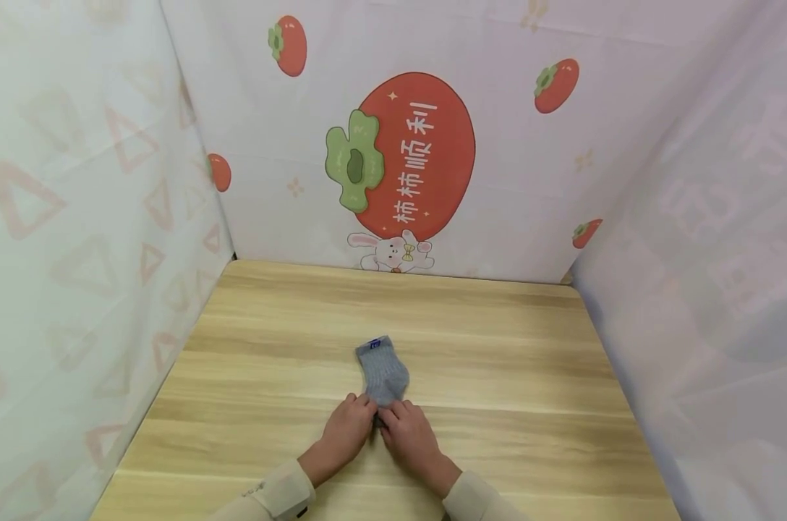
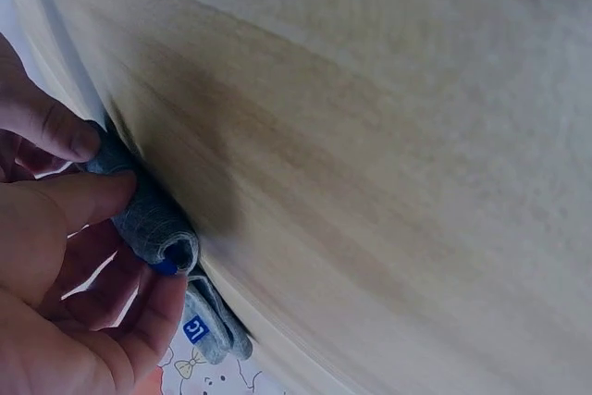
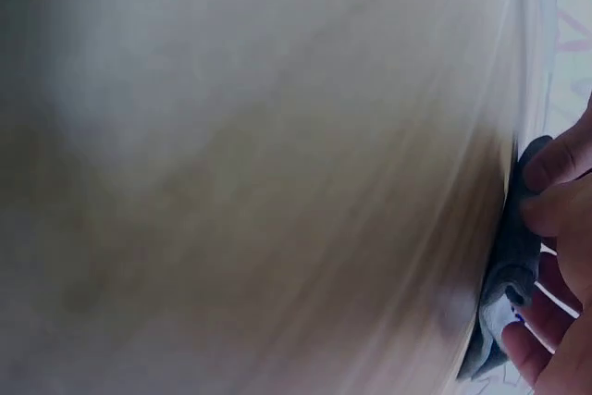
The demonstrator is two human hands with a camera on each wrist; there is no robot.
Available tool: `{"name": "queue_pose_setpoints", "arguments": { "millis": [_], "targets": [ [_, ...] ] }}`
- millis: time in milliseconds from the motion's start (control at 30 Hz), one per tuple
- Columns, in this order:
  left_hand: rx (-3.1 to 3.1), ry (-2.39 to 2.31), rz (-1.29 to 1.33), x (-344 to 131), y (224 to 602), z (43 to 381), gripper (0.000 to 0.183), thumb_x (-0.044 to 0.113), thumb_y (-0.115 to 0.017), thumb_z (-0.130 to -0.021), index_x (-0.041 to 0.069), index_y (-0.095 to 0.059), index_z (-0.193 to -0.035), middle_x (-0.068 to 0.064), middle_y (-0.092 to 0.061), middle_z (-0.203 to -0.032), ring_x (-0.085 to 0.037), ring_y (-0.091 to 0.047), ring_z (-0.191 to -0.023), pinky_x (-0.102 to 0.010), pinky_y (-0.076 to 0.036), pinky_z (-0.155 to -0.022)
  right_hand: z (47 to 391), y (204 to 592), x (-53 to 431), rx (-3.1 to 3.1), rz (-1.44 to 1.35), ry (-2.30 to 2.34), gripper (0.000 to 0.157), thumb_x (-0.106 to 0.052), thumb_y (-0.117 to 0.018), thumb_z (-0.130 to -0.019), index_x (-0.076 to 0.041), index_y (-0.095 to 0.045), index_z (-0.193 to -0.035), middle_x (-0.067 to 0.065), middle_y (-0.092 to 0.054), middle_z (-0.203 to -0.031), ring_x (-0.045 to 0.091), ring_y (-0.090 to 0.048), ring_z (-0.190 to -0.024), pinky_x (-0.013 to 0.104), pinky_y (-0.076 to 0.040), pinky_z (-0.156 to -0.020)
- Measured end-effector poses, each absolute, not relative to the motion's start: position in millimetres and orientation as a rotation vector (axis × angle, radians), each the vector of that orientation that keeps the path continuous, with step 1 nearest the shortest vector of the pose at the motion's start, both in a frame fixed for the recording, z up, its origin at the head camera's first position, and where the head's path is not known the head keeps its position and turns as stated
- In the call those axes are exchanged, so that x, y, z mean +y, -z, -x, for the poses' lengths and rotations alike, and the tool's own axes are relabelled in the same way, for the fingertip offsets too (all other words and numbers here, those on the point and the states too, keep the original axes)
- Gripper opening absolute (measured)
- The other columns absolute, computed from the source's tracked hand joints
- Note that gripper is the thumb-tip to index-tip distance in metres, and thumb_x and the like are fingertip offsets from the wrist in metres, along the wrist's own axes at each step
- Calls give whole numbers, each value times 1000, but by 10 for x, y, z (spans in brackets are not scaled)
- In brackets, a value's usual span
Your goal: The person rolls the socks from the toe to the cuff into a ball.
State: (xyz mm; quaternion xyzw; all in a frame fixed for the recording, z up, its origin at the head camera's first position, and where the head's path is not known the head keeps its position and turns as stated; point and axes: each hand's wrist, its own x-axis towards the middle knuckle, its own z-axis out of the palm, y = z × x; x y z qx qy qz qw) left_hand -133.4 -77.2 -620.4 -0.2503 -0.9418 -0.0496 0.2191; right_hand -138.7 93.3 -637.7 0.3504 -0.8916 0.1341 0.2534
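Observation:
A grey ribbed sock (image 1: 382, 365) with a blue label at its cuff lies on the table, cuff pointing away from me. Its near end is rolled up between my two hands. My left hand (image 1: 348, 428) pinches the left side of the roll, and my right hand (image 1: 409, 433) pinches the right side, with the fingertips nearly meeting. From the left wrist, the rolled sock (image 2: 153, 215) shows as a thick spiral under thumb and fingers, with the flat labelled cuff beyond. In the right wrist view the roll (image 3: 514, 252) sits close along the tabletop, partly hidden by fingers.
The wood-grain table (image 1: 270, 333) is enclosed by a white back curtain (image 1: 511, 202) printed with persimmons and a rabbit. Pale curtains hang along the left side (image 1: 94, 239) and the right side (image 1: 712, 289).

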Motion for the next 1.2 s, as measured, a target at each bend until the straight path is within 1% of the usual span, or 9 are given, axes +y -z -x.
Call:
{"name": "queue_pose_setpoints", "arguments": {
  "millis": [100, 200, 300, 500, 667, 900, 1200],
  "targets": [
    [-2624, 167, 693, -782, 6216, 1328, 19, 11, -82, -70, 10, -65, -76, -3, -57, -75, -20, -51, -66, -29, -44, -63, 1373, 6392, 924, -2428, -943, -380, 29, -20, -89, -71, -15, -74, -96, -5, -65, -88, 12, -57, -76, 25, -42, -63],
    [-2694, 215, 686, -798, 6227, 1329, 24, 13, -86, -68, 10, -67, -82, -3, -56, -82, -20, -50, -71, -29, -45, -66, 1374, 6400, 912, -2464, -917, -399, 30, -21, -89, -73, -15, -73, -97, -5, -65, -88, 13, -57, -77, 26, -43, -64],
    [-2742, 251, 687, -813, 6227, 1336, 29, 13, -89, -66, 10, -67, -85, -3, -56, -84, -20, -50, -74, -29, -47, -68, 1374, 6402, 898, -2500, -892, -422, 29, -21, -87, -75, -15, -73, -99, -5, -66, -89, 13, -58, -77, 26, -45, -66],
    [-2723, 272, 690, -813, 6200, 1349, 18, 4, -81, -71, 10, -68, -81, -3, -58, -79, -19, -51, -70, -28, -48, -62, 1369, 6399, 886, -2525, -869, -455, 26, -20, -86, -77, -14, -73, -98, -4, -67, -89, 13, -59, -77, 26, -46, -67],
    [-2742, 226, 689, -804, 6178, 1350, 13, 7, -80, -74, 10, -70, -82, -2, -60, -79, -20, -52, -69, -27, -47, -63, 1354, 6392, 895, -2553, -861, -454, 24, -21, -85, -79, -15, -72, -98, -3, -67, -90, 14, -59, -78, 28, -47, -68],
    [-2785, 132, 718, -806, 6120, 1335, 13, 11, -81, -77, 10, -71, -85, -1, -61, -81, -18, -52, -71, -27, -45, -66, 1342, 6340, 896, -2620, -847, -439, 24, -21, -84, -78, -14, -72, -98, -2, -67, -90, 16, -59, -80, 29, -48, -69],
    [-2795, 141, 720, -794, 6099, 1334, 12, 9, -79, -78, 9, -70, -85, -1, -59, -81, -18, -51, -72, -26, -46, -64, 1347, 6283, 895, -2707, -841, -395, 23, -22, -80, -83, -13, -72, -102, -1, -68, -92, 16, -60, -81, 30, -49, -70]
  ]
}}
